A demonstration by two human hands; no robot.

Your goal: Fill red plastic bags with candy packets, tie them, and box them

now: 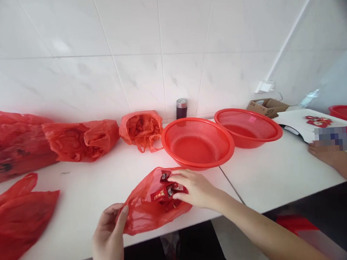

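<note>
A thin red plastic bag (143,216) lies on the table in front of me. My left hand (109,228) pinches its left edge between thumb and fingers. Over the bag's right part, my right hand (196,188) has its fingers curled around several small, shiny red packets (160,194) with dark and gold print. The fingers partly hide these packets. Just behind the bag stands a red perforated plastic basket (198,144), with nothing seen in it.
A second red basket (247,131) stands to the right. Bunched red bags (83,141) line the wall at left. Behind are a dark thermos (181,109) and a cardboard box (267,107). Another person's hand (324,152) rests by a white device (299,120) holding red packets.
</note>
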